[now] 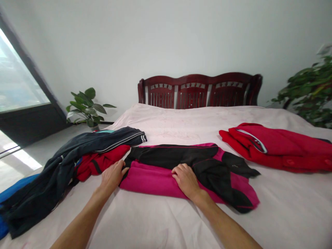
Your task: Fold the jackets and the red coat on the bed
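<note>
A magenta and black top (pixel 155 176) lies folded lengthwise across the bed in front of me, its black sleeve laid along the upper side. At its left end, my left hand (pixel 114 175) has its fingers and thumb closed on the black edge. My right hand (pixel 186 180) rests on the middle of the magenta part, palm down, fingers slightly bent and touching the cloth. The right end of the top spreads out, with black and magenta panels loosely creased. What lies under the fingertips of either hand is hidden.
To the left lies a heap with dark navy trousers (pixel 77 155), a red garment (pixel 103 160) and blue cloth (pixel 18 188). Folded red clothes (pixel 280 148) lie at the right. The pale pink sheet (pixel 155 221) covers the bed, before a dark wooden headboard (pixel 199 80).
</note>
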Demonstrator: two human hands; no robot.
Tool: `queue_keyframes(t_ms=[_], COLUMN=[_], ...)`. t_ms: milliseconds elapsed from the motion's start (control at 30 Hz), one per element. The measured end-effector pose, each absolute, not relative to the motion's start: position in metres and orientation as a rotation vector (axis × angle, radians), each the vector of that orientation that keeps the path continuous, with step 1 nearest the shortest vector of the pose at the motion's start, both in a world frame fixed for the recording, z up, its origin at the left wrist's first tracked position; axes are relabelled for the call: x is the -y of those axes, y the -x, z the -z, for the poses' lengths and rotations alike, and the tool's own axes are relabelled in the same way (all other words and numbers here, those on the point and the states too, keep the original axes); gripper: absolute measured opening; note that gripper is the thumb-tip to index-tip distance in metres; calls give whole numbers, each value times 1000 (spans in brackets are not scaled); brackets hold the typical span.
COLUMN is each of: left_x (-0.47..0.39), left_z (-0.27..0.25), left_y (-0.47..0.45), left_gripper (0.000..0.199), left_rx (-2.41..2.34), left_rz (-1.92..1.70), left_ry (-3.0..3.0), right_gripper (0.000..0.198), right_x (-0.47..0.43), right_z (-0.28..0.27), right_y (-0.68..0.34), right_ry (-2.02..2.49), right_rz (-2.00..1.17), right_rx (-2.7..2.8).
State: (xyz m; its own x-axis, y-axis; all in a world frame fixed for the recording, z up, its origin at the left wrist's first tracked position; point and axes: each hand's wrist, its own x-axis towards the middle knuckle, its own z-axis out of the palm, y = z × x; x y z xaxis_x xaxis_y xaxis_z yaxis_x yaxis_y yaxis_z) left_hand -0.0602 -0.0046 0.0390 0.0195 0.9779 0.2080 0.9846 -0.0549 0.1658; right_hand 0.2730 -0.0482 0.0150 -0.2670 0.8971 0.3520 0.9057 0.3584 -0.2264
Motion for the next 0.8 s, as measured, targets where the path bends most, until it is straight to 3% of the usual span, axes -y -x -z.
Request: queue_keyframes(t_ms=[167, 333, 533, 800], left_x=[23, 31, 33, 20], left_z=[-43, 1, 11, 5], left_y=[0, -26, 7, 42], left_gripper=[38, 50, 60, 57], left_rx=[1560, 1255, 1288, 1377], left_rz=[688, 470, 330, 330], left_ry=[2542, 2745, 2584, 2653], right_gripper=[38, 61, 61, 57], right_x=[69, 77, 82, 96], right_z=[-19, -4, -1, -4], right_y=[-234, -225, -282, -330], right_ry=[1262, 1293, 1499, 1604], right_rz=[-67, -216, -195, -85], right_rx=[2319, 2471, 2467, 2428])
